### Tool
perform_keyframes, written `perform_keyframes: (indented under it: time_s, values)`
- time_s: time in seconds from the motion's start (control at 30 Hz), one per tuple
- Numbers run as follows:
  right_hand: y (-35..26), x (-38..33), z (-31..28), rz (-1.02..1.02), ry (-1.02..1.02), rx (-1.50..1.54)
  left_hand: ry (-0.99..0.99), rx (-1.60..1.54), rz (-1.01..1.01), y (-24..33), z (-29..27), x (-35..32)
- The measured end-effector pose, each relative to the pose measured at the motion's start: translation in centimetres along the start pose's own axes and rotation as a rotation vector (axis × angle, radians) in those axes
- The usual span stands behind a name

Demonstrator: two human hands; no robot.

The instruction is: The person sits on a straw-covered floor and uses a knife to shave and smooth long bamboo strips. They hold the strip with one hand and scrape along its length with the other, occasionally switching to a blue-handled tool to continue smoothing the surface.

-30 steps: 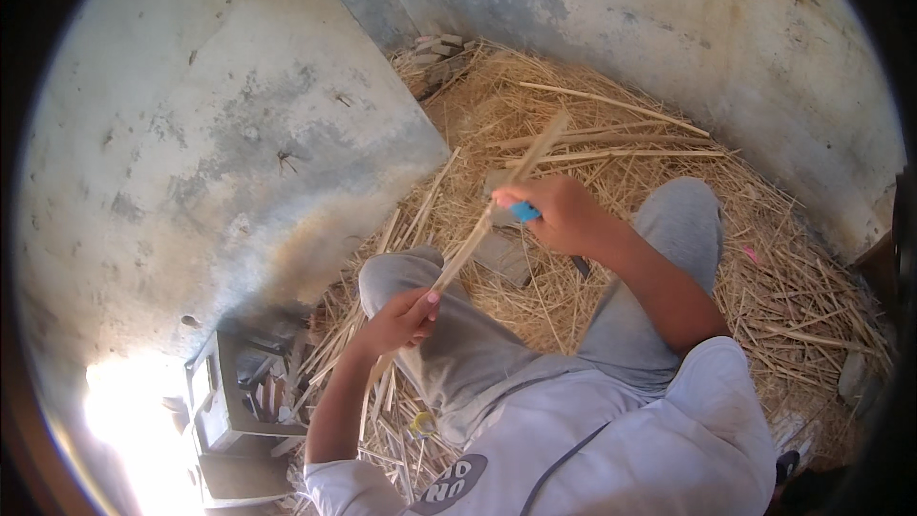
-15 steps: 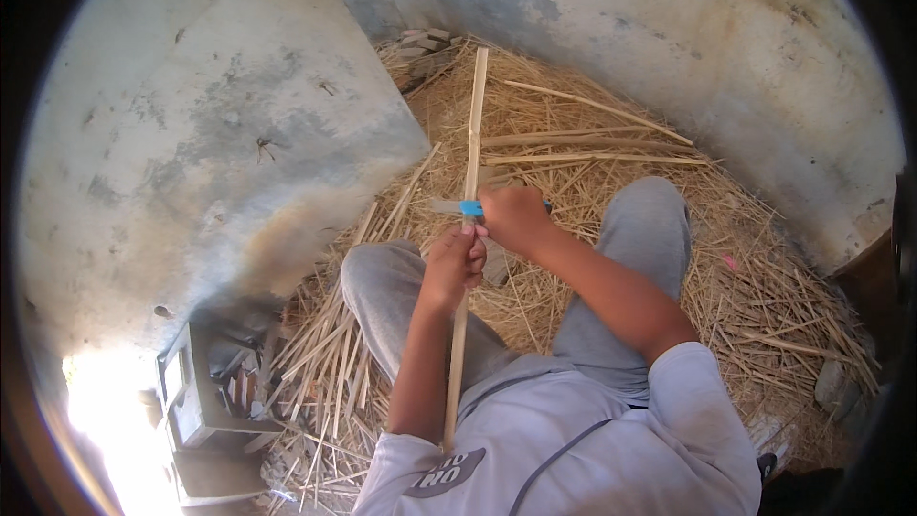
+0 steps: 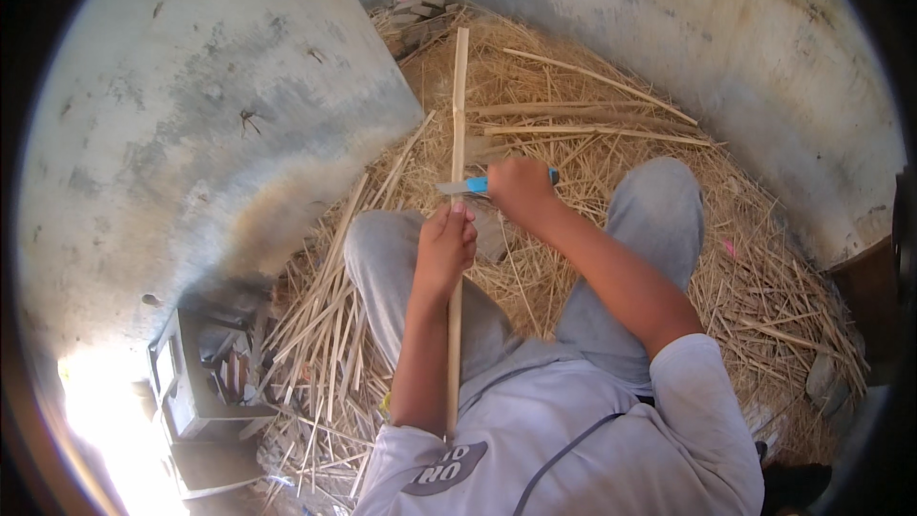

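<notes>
A long pale bamboo strip (image 3: 459, 129) runs lengthwise from my chest out past my knees. My left hand (image 3: 445, 247) is closed round it near the middle, thumb toward the far end. Just beyond those fingers, a knife (image 3: 477, 184) with a blue handle lies crosswise, its blade pointing left over the strip. My right hand (image 3: 522, 189) is wrapped round the handle, whose blue end shows past the fist. Whether the blade cuts into the bamboo or only rests against it, I cannot tell.
Straw-like shavings (image 3: 573, 196) cover the floor around my legs. Longer strips (image 3: 325, 354) are piled at my left, and loose sticks (image 3: 602, 130) lie ahead. Weathered walls (image 3: 229, 105) rise on the left and at the back. A grey box-like frame (image 3: 196, 420) stands lower left.
The knife blade has shifted left relative to the strip, showing more of its length, and the blue handle no longer overlaps the bamboo. My left hand keeps its grip.
</notes>
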State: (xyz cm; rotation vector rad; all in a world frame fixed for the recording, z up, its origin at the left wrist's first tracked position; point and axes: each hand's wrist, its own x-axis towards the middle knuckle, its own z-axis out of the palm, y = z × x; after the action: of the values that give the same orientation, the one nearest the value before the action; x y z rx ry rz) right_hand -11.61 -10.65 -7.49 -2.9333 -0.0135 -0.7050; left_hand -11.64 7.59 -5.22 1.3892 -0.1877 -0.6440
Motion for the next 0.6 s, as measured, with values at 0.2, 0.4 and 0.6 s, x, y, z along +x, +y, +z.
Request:
perform_keyframes:
  time_s: [0.2,0.4,0.6]
  values:
    - [0.8,0.9,1.1,0.016,-0.001,-0.017,-0.060,-0.131,-0.047,-0.9,-0.4,0.8]
    - [1.2,1.9,0.5,0.034,-0.081,-0.003,-0.027,-0.162,-0.059,-0.8,-0.1,0.7]
    - [4.0,3.5,1.7,0.208,-0.038,-0.017,-0.055,-0.156,-0.097,-1.1,1.3,0.6]
